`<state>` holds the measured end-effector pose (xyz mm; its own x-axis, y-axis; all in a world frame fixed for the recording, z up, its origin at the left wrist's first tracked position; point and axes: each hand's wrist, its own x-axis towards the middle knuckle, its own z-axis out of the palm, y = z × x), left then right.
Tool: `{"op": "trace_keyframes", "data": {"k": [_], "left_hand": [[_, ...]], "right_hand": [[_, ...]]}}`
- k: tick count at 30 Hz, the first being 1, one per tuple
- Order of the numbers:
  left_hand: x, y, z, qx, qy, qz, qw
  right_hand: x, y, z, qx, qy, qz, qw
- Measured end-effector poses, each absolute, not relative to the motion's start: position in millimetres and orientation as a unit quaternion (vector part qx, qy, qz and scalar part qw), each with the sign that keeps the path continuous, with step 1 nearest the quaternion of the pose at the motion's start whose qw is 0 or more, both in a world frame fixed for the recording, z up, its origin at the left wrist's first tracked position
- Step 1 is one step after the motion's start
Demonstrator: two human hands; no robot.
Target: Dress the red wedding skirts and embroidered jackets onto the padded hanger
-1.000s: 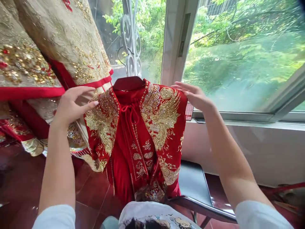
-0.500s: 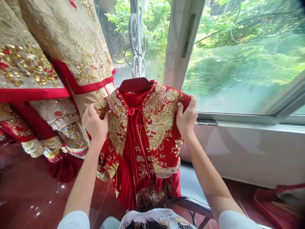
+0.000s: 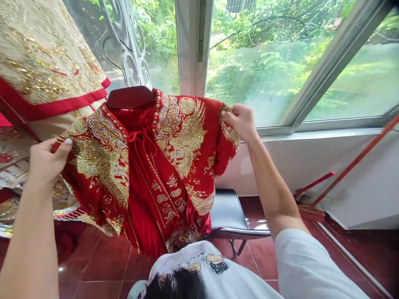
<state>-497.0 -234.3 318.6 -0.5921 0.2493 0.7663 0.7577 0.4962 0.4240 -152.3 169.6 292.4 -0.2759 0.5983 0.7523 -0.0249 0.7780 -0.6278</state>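
Note:
A red jacket (image 3: pixel 146 166) with heavy gold embroidery hangs in front of me on a dark red hanger (image 3: pixel 131 96), its front spread wide. My left hand (image 3: pixel 46 162) is closed on the jacket's left shoulder edge and holds it out to the left. My right hand (image 3: pixel 240 121) pinches the right shoulder edge, up near the window sill. A red cord tie dangles at the collar opening.
More gold and red embroidered garments (image 3: pixel 40 74) hang at the left. A dark chair seat (image 3: pixel 229 214) stands behind the jacket on the red tiled floor (image 3: pixel 99 265). A window (image 3: pixel 280 62) fills the back. A red-handled broom (image 3: pixel 314 199) leans at the right wall.
Both hands went from open beside the jacket to gripping its shoulders, then pulled them apart. My left hand moved far left and my view swung right.

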Motion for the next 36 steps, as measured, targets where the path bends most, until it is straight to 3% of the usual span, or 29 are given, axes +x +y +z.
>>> {"op": "trace_keyframes", "data": {"k": [4,7,9,10,12,14,17,19,20,25,27,32,36], "left_hand": [[-457.6,-238.4,317.8,-0.317,-0.772,-0.41,0.369],[-436.3,-240.1,307.9,-0.318,-0.739,-0.391,0.447],[-436.2,-242.0,309.3,-0.314,-0.755,-0.373,0.438],[-439.9,-243.4,314.2,-0.318,-0.772,-0.36,0.416],[-451.6,-245.7,331.0,-0.352,-0.8,-0.353,0.334],[-463.5,-245.6,351.1,-0.427,-0.805,-0.366,0.191],[-470.1,-240.5,370.6,-0.478,-0.796,-0.371,-0.008],[-462.6,-235.9,371.6,-0.454,-0.806,-0.378,-0.033],[-455.7,-233.4,368.8,-0.443,-0.81,-0.385,-0.01],[-419.4,-211.7,340.7,-0.289,-0.837,-0.324,0.334],[-414.3,-199.7,329.6,-0.213,-0.831,-0.298,0.418],[-396.0,-182.0,299.5,-0.199,-0.801,-0.307,0.474],[-355.3,-175.1,247.1,-0.247,-0.796,-0.304,0.461]], "right_hand": [[-140.1,144.0,308.5,-0.225,-0.748,0.129,0.611],[-134.0,129.5,294.8,-0.209,-0.839,0.154,0.478],[-130.0,129.9,290.8,-0.209,-0.882,0.179,0.382],[-129.4,132.7,293.9,-0.216,-0.882,0.181,0.379],[-134.1,140.0,310.6,-0.216,-0.848,0.174,0.452],[-148.8,144.8,335.0,-0.153,-0.829,0.198,0.499],[-182.3,141.7,363.0,-0.002,-0.887,0.304,0.348],[-201.0,134.2,366.9,0.046,-0.907,0.338,0.246],[-206.9,130.2,364.5,0.048,-0.908,0.34,0.238],[-214.3,129.3,333.8,0.028,-0.848,0.398,0.35],[-220.1,140.1,322.4,0.018,-0.805,0.447,0.388],[-229.6,149.0,303.3,-0.063,-0.743,0.472,0.469],[-205.0,79.3,273.4,-0.22,-0.646,0.219,0.697]]}}
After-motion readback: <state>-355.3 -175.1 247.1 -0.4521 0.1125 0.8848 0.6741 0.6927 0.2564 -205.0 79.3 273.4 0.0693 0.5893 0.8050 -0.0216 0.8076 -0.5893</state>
